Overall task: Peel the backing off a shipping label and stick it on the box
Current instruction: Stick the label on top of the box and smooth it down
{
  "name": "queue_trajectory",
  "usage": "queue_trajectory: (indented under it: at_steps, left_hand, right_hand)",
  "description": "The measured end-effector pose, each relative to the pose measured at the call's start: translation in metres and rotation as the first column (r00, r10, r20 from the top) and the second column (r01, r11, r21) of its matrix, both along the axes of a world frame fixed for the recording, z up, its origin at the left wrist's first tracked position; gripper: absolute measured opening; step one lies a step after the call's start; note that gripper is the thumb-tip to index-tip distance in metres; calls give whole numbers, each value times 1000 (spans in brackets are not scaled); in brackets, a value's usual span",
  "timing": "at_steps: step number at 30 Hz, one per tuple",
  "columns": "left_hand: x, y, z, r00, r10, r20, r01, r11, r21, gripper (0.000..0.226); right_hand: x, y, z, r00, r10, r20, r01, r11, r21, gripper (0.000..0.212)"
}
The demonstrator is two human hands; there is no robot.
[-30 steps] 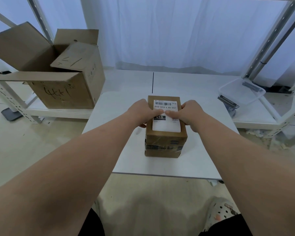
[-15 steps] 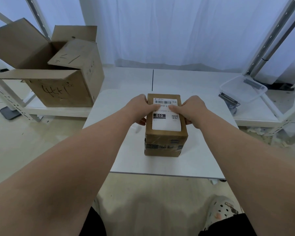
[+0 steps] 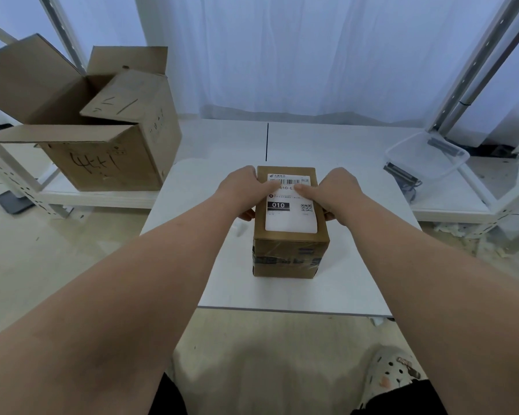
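As hands (image 3: 242,190) (image 3: 339,191) grip the box (image 3: 291,253), thumbs (image 3: 268,189) press label (image 3: 291,220).

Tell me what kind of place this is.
Likely a small packing or shipping station: a taped box with a shipping label sits on a white table, an open carton stands on a low shelf to the left, and metal racking flanks both sides.

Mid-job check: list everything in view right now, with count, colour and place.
small box: one, brown, taped, table centre
shipping label: one, white, on small box's top
table: one, white, under small box
open carton: one, brown, left shelf
plastic tub: one, clear, right shelf
curtain: one, white, behind
shoe: one, pale, floor lower right
left hand: one, grips small box's left side, thumb on label
right hand: one, grips its right side, thumb on label
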State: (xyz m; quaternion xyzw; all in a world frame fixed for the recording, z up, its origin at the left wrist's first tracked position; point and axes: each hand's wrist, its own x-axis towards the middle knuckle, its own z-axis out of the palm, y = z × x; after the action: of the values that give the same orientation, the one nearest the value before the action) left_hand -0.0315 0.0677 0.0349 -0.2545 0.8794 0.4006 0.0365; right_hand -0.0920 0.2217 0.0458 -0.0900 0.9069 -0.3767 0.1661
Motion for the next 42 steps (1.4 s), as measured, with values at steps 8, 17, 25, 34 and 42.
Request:
queue_trajectory:
  at_steps: [8, 17, 25, 34, 42]
  left_hand:
    - [-1, 0, 0, 1000, -12, -25, 10, 996, -86, 39]
    - [-2, -5, 1, 999, 11, -49, -10, 1000, 26, 30]
    - [0, 2, 5, 999, -39, -17, 36, 992, -119, 35]
    - [7, -2, 3, 992, -122, 14, 117, 902, -415, 44]
    - [33, 11, 27, 799, -594, 88, 477, 539, -694, 44]
  right_hand:
    - [-1, -2, 1, 999, -1, -34, 1, 1000, 27, 39]
    - [-7, -1, -2, 998, -47, 48, 50, 996, -78, 32]
    - [-2, -6, -1, 997, 30, -68, -22, 993, 117, 48]
    - [-8, 2, -10, 988, 86, -127, -68, 988, 139, 46]
    - [17, 11, 10, 787, 400, -469, -294, 912, 285, 30]
